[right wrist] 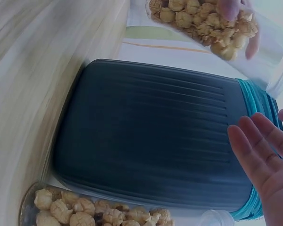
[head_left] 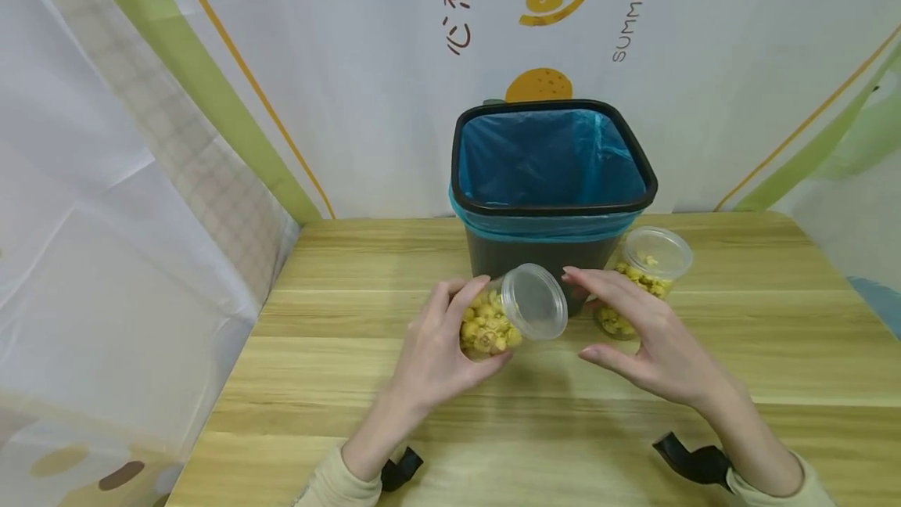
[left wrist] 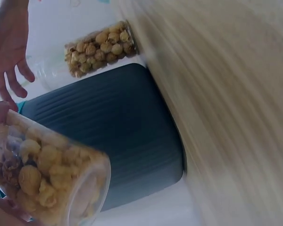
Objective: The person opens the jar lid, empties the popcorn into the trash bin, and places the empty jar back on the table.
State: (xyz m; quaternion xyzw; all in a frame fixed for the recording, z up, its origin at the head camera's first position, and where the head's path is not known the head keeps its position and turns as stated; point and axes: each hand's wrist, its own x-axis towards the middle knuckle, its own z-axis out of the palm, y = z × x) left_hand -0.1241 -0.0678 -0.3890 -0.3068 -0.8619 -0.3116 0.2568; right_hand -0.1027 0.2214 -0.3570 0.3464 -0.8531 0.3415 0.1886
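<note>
My left hand point(head_left: 439, 343) grips a clear plastic jar point(head_left: 493, 319) of popcorn, tilted with its lidded end toward the right. In the left wrist view that jar point(left wrist: 52, 174) is close up, its base facing the camera. My right hand point(head_left: 647, 335) is held a little to the right of the jar's lid, thumb and fingers apart, with nothing in it. Behind the right hand a second popcorn jar point(head_left: 655, 257) stands upright on the table, partly hidden by the fingers. The right wrist view shows the right hand point(right wrist: 269, 155) with its fingers extended.
A dark bin point(head_left: 486, 253) lined with a blue bag point(head_left: 542, 155) stands at the back of the wooden table point(head_left: 338, 335), just beyond the hands. Printed white curtain point(head_left: 366, 84) hangs behind and to both sides. Black straps point(head_left: 693, 462) show near the wrists.
</note>
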